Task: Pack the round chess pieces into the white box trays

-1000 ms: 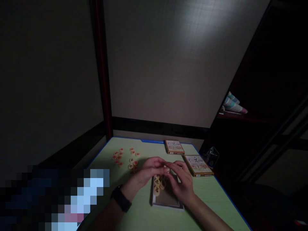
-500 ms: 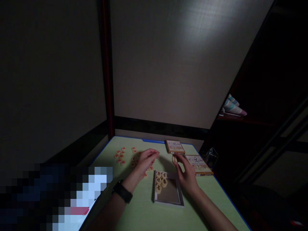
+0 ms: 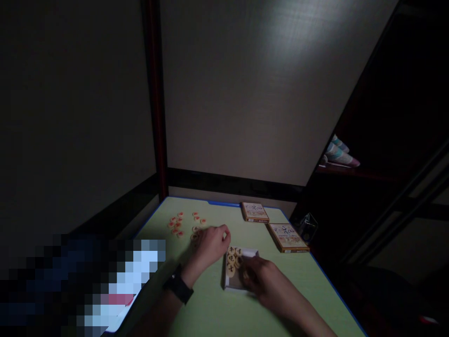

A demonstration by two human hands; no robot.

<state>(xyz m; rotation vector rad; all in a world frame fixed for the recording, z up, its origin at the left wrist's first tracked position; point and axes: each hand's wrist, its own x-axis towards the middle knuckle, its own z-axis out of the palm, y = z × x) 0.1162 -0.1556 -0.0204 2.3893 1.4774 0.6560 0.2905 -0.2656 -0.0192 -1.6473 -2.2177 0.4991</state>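
A shallow white-rimmed box (image 3: 228,283) lies on the green table, with several round Chinese chess pieces (image 3: 230,268) marked in black along its left side. My right hand (image 3: 261,276) reaches over the box's right part, fingers bent down and closed round a pale chess piece (image 3: 245,275) that is partly hidden. Left of the box, my left hand (image 3: 210,244) hovers above the table with curled fingers, thumb and fingertip together; whatever they may hold is hidden. Beneath and beyond it lie loose chess pieces (image 3: 195,229), partly covered by the hand.
Red-marked chess pieces (image 3: 178,224) are scattered at the table's (image 3: 280,299) far left. Two printed Chinese chess boxes, a smaller one (image 3: 255,213) and a larger one (image 3: 288,237), lie at the far right. A wall panel (image 3: 238,103) stands behind the table.
My right hand has moved toward me and down into the box with the chess piece. My left hand has shifted slightly toward me, its fingers curled more.
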